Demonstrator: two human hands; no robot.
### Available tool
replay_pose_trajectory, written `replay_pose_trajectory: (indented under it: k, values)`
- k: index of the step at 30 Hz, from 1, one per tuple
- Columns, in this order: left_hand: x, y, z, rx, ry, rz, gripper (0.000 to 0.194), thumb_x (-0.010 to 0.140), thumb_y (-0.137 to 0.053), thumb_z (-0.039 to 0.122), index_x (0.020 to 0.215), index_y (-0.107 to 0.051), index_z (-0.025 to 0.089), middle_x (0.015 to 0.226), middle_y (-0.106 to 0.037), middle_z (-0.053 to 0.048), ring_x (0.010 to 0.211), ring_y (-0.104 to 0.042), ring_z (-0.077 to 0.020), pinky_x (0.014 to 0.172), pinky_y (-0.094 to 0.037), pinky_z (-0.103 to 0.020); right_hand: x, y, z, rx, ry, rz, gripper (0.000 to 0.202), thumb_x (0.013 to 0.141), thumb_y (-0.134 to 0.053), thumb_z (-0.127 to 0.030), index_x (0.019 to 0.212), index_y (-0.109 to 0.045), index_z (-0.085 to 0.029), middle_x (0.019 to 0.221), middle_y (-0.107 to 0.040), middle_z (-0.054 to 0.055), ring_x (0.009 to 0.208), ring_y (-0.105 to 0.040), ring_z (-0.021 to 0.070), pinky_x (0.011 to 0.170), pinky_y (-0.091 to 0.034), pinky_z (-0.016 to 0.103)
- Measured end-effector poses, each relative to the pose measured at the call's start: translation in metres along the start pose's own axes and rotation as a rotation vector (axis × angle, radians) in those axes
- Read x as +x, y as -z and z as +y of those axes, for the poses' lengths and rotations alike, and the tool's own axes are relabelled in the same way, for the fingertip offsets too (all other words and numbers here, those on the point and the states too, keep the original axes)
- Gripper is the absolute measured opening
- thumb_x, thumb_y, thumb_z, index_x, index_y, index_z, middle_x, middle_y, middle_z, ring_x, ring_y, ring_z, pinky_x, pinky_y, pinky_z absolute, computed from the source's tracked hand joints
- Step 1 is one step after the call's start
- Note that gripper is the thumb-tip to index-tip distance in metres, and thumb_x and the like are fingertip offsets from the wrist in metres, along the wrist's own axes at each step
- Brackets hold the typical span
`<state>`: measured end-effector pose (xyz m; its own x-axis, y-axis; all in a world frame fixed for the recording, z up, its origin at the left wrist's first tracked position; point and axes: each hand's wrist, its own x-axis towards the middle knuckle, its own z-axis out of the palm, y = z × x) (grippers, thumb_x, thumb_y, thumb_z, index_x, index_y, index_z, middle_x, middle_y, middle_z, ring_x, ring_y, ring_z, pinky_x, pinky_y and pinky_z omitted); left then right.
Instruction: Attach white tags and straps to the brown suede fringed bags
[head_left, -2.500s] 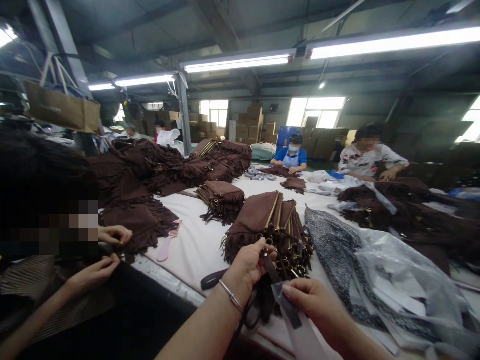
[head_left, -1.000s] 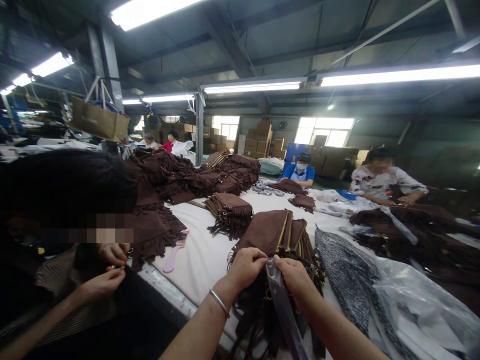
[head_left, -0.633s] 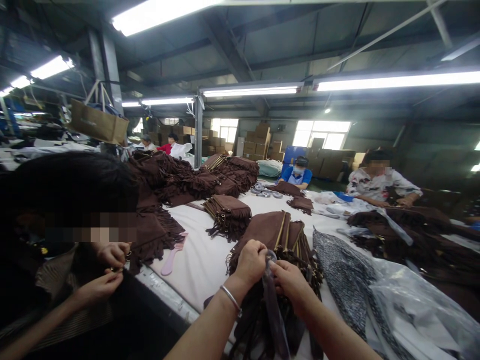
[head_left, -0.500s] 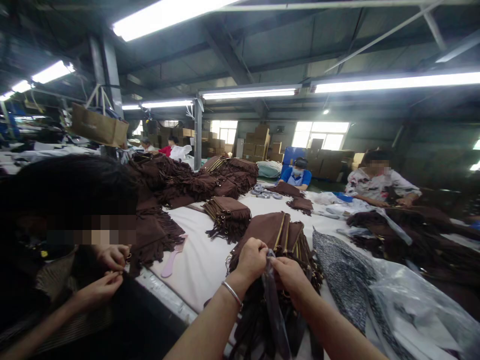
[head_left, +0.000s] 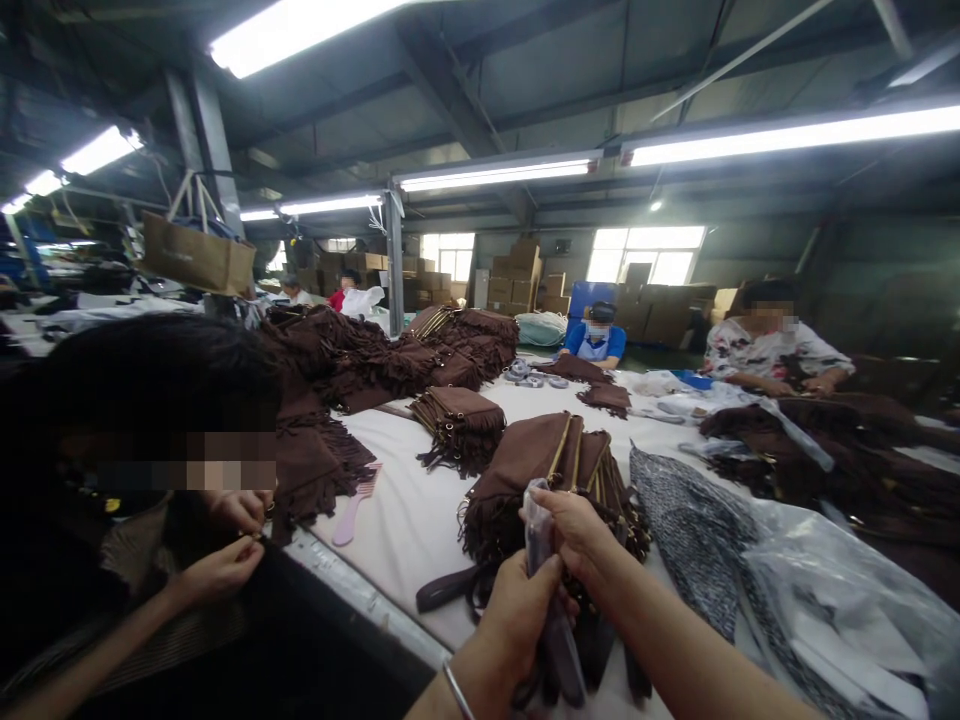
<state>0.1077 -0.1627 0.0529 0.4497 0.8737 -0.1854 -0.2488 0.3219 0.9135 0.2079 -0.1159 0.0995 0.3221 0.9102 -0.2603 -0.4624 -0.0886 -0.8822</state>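
Gripping a plastic-sleeved strap (head_left: 538, 535), left hand (head_left: 519, 605) with fingers curled around its middle, right hand (head_left: 576, 525) pinching near its top, brown fringed zip bags (head_left: 521, 455) stacked just beyond

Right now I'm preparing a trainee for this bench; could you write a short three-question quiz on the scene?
1. Multiple choice: what do the left hand and right hand both hold? A) a cardboard box; B) a plastic-covered strap; C) a face mask.
2. True or false: the silver bangle is on the left wrist.
3. Fill in: the comb lies on the white ____.

Key: 1. B; 2. True; 3. tabletop.
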Motion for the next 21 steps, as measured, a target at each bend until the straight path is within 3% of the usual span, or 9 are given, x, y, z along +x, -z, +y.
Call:
replay_pose_trajectory:
  k: [2,6,10,13,17,19,21]
  values:
    - [-0.004,0.002,0.001,-0.025,0.033,-0.04,0.039,0.073,-0.069,0.052,0.086,-0.052,0.02,0.055,-0.051,0.006,0.044,-0.049,-0.0122,0.046,-0.04,-0.025,0.0,-0.003,-0.002,-0.021,0.019,0.061,0.02,0.068,-0.075,-0.017,0.067,-0.055,-0.016,0.051,-0.06,-0.001,0.047,-0.062,0.0146,0.045,-0.05,0.024]
    - [-0.008,0.022,0.006,0.226,-0.034,0.01,0.037,0.075,-0.069,0.053,0.082,-0.054,0.019,0.049,-0.04,0.01,0.038,-0.03,-0.0062,0.039,-0.022,-0.021,0.002,-0.005,-0.003,-0.107,0.051,0.151,0.019,0.069,-0.069,-0.016,0.062,-0.052,-0.018,0.046,-0.055,-0.004,0.041,-0.056,0.0121,0.041,-0.048,0.023]
    - [-0.014,0.042,0.007,0.373,-0.157,0.069,0.047,0.083,-0.053,0.065,0.073,-0.052,0.019,0.048,-0.042,0.008,0.042,-0.034,-0.007,0.043,-0.025,-0.021,0.003,0.0,0.001,-0.262,0.083,0.178,0.017,0.068,-0.067,-0.018,0.061,-0.051,-0.019,0.045,-0.054,-0.005,0.038,-0.053,0.0121,0.037,-0.045,0.022]
    - [-0.017,0.051,0.009,0.401,-0.167,0.061,0.05,0.087,-0.043,0.066,0.07,-0.051,0.02,0.045,-0.044,0.007,0.04,-0.035,-0.0074,0.042,-0.025,-0.021,0.004,0.006,0.002,-0.43,0.11,0.179,0.014,0.067,-0.066,-0.02,0.06,-0.053,-0.019,0.043,-0.054,-0.004,0.034,-0.05,0.011,0.031,-0.037,0.02]
    - [-0.017,0.054,0.016,0.337,-0.021,-0.004,0.044,0.083,-0.055,0.061,0.074,-0.054,0.018,0.05,-0.054,0.003,0.039,-0.041,-0.0071,0.041,-0.027,-0.02,0.003,0.015,-0.008,-0.679,0.161,0.121,0.017,0.069,-0.067,-0.026,0.058,-0.057,-0.018,0.038,-0.053,-0.003,0.028,-0.044,0.0116,0.029,-0.032,0.022]
    - [-0.017,0.054,0.02,0.159,0.094,-0.042,0.042,0.078,-0.063,0.059,0.077,-0.052,0.018,0.058,-0.059,0.001,0.043,-0.048,-0.0082,0.043,-0.034,-0.02,-0.004,0.023,-0.017,-0.772,0.203,0.101,0.02,0.073,-0.068,-0.032,0.062,-0.061,-0.017,0.041,-0.055,-0.001,0.034,-0.05,0.0146,0.035,-0.038,0.024]
    - [-0.017,0.054,0.025,-0.013,0.172,-0.084,0.041,0.075,-0.07,0.053,0.079,-0.05,0.018,0.062,-0.058,0.001,0.047,-0.05,-0.0083,0.046,-0.038,-0.021,-0.015,0.034,-0.024,-0.872,0.357,0.084,0.017,0.077,-0.067,-0.034,0.077,-0.068,-0.017,0.058,-0.066,0.003,0.052,-0.062,0.0186,0.05,-0.049,0.027]
